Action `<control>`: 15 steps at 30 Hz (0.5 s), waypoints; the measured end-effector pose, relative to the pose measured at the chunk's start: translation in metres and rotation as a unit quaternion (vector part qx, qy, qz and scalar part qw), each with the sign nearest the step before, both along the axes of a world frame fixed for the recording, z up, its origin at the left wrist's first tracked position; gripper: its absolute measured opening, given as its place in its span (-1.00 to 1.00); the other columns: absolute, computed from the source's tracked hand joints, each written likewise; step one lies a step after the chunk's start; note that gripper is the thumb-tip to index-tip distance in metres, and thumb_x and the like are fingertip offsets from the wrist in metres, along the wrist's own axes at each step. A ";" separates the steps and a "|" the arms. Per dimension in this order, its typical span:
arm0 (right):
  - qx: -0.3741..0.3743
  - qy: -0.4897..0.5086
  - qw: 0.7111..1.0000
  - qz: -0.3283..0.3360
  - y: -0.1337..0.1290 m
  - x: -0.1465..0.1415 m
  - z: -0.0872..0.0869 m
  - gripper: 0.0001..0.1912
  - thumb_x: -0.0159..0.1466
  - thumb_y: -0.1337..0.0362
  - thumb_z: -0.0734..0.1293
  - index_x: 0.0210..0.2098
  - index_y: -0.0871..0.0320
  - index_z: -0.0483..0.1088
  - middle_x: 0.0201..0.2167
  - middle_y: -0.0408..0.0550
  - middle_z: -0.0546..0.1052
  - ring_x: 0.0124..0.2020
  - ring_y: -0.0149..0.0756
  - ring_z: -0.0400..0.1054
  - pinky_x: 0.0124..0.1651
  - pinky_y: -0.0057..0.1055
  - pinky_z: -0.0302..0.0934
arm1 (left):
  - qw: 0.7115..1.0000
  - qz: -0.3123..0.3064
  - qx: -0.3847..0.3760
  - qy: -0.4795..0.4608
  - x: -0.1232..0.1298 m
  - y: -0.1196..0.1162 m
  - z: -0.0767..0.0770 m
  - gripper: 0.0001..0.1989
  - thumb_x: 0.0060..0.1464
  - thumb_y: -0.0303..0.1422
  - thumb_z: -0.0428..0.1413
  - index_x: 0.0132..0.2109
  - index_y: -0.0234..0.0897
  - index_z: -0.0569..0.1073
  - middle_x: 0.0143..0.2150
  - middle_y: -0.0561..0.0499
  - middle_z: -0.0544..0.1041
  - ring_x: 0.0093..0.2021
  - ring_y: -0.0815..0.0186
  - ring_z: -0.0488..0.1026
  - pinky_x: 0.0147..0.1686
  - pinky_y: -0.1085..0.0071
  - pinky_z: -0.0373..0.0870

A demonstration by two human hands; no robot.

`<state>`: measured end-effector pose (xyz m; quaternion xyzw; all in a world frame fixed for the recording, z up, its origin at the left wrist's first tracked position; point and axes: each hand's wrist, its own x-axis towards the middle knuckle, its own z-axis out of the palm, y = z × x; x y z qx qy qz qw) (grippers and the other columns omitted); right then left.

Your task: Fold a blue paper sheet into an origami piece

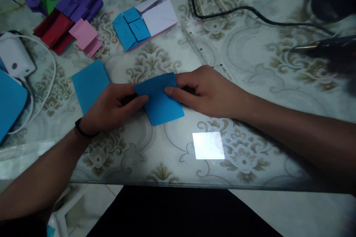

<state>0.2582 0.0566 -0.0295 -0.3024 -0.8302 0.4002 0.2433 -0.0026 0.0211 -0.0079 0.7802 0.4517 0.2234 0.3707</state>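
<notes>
Head view, as I see it from the room: a blue sheet is held at the centre of the bench, between both hands. The left hand has its thumb on the sheet's left side, at nine o'clock; the right hand pinches the upper right, around two, with its thumb lying on the near face and its fingers mostly hidden behind. I can't tell whether the lower edge touches the bench.

My worry is a crooked crease. The top edge bows a little, and if one thumb bore down harder than the other, the paper could buckle off square. Tugging both ways could wrinkle it or, less likely, nick an edge.

At nine o'clock from the held sheet lies a second blue sheet, partly covered in this view by the left hand; a careless slide of that wrist could shift or bend it. The folded blue-and-white piece, near twelve, and the pink piece, toward ten, look safe unless an arm reached across.

Over between two and three, well apart, is a dark tool with a pointed tip; a sweep of the right forearm might knock it. The bright glare patch at four could dazzle the eye and hide a small misalignment, were the paper lowered there.
</notes>
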 end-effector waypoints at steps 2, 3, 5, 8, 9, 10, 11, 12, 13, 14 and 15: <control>-0.008 0.001 1.000 0.000 0.000 0.000 0.000 -0.59 0.48 0.12 0.26 -0.48 0.15 0.25 -0.62 -0.26 0.25 -0.56 -0.49 0.09 -0.44 -0.40 -0.09 | 1.000 0.000 -0.003 0.002 0.000 0.000 0.001 -0.72 0.33 -0.28 0.17 -0.39 -0.23 0.47 -0.52 0.11 0.40 -0.53 0.41 0.25 -0.57 0.44 0.16; -0.010 0.003 1.000 0.001 0.000 0.000 0.000 -0.59 0.48 0.12 0.26 -0.48 0.15 0.26 -0.62 -0.26 0.25 -0.56 -0.49 0.10 -0.44 -0.40 -0.08 | 1.000 0.000 0.000 0.003 0.000 0.000 0.001 -0.72 0.33 -0.29 0.17 -0.39 -0.23 0.47 -0.52 0.12 0.39 -0.53 0.42 0.25 -0.57 0.44 0.16; -0.010 0.005 1.000 0.003 0.000 0.000 0.000 -0.59 0.47 0.12 0.27 -0.48 0.15 0.27 -0.62 -0.26 0.26 -0.56 -0.49 0.11 -0.44 -0.41 -0.07 | 1.000 -0.006 0.011 0.000 0.000 0.000 0.000 -0.72 0.32 -0.31 0.18 -0.40 -0.24 0.46 -0.52 0.13 0.39 -0.54 0.43 0.23 -0.56 0.46 0.16; -0.003 0.003 1.000 0.001 0.000 0.000 -0.001 -0.59 0.47 0.13 0.26 -0.48 0.16 0.27 -0.63 -0.26 0.26 -0.57 -0.49 0.10 -0.45 -0.42 -0.07 | 1.000 -0.012 0.018 -0.005 0.000 0.001 -0.001 -0.71 0.33 -0.32 0.19 -0.40 -0.25 0.46 -0.53 0.15 0.38 -0.55 0.46 0.21 -0.57 0.49 0.15; -0.002 0.002 1.000 0.001 0.000 0.000 -0.001 -0.59 0.47 0.13 0.26 -0.48 0.16 0.28 -0.63 -0.26 0.26 -0.57 -0.49 0.10 -0.45 -0.42 -0.08 | 1.000 -0.013 0.019 -0.008 0.000 0.001 -0.001 -0.71 0.33 -0.31 0.19 -0.40 -0.26 0.46 -0.53 0.14 0.38 -0.55 0.46 0.21 -0.58 0.50 0.14; 0.000 0.003 1.000 0.001 0.000 0.000 -0.001 -0.59 0.47 0.13 0.26 -0.48 0.15 0.28 -0.63 -0.26 0.25 -0.57 -0.49 0.10 -0.46 -0.43 -0.08 | 1.000 -0.014 0.020 -0.011 0.000 0.001 -0.001 -0.71 0.33 -0.30 0.19 -0.39 -0.26 0.47 -0.53 0.14 0.38 -0.55 0.46 0.21 -0.59 0.50 0.13; 0.000 0.007 1.000 0.000 0.000 0.000 -0.001 -0.59 0.47 0.13 0.26 -0.48 0.15 0.27 -0.63 -0.27 0.25 -0.58 -0.50 0.09 -0.46 -0.43 -0.07 | 1.000 -0.014 0.022 -0.013 0.000 0.001 -0.001 -0.71 0.33 -0.29 0.19 -0.38 -0.27 0.49 -0.53 0.14 0.39 -0.55 0.46 0.22 -0.60 0.51 0.13; -0.001 0.011 1.000 0.000 0.000 0.000 -0.001 -0.59 0.47 0.13 0.26 -0.49 0.15 0.27 -0.63 -0.27 0.25 -0.58 -0.50 0.09 -0.46 -0.43 -0.07 | 0.999 -0.016 0.025 -0.016 0.000 0.001 -0.001 -0.72 0.33 -0.28 0.20 -0.37 -0.27 0.50 -0.53 0.14 0.40 -0.55 0.45 0.23 -0.60 0.51 0.13; -0.004 0.013 1.000 -0.001 0.000 0.000 0.000 -0.59 0.47 0.13 0.27 -0.49 0.15 0.25 -0.63 -0.27 0.24 -0.58 -0.49 0.09 -0.46 -0.42 -0.06 | 0.999 -0.015 0.025 -0.017 0.000 0.001 -0.001 -0.72 0.33 -0.28 0.20 -0.37 -0.27 0.50 -0.52 0.13 0.40 -0.55 0.45 0.23 -0.60 0.51 0.14; -0.009 0.013 1.000 -0.002 0.000 0.000 0.000 -0.58 0.46 0.13 0.27 -0.50 0.14 0.24 -0.63 -0.26 0.24 -0.57 -0.49 0.09 -0.46 -0.41 -0.06 | 1.000 -0.012 0.023 -0.014 0.000 0.001 -0.001 -0.73 0.33 -0.29 0.20 -0.37 -0.27 0.50 -0.52 0.13 0.41 -0.54 0.45 0.24 -0.59 0.50 0.14; -0.014 0.010 1.000 -0.002 -0.001 0.000 0.001 -0.58 0.47 0.13 0.27 -0.50 0.14 0.23 -0.63 -0.26 0.24 -0.57 -0.48 0.09 -0.45 -0.40 -0.06 | 1.000 -0.009 0.019 -0.011 0.000 0.001 -0.001 -0.73 0.33 -0.30 0.20 -0.37 -0.26 0.50 -0.52 0.13 0.41 -0.54 0.45 0.24 -0.59 0.50 0.15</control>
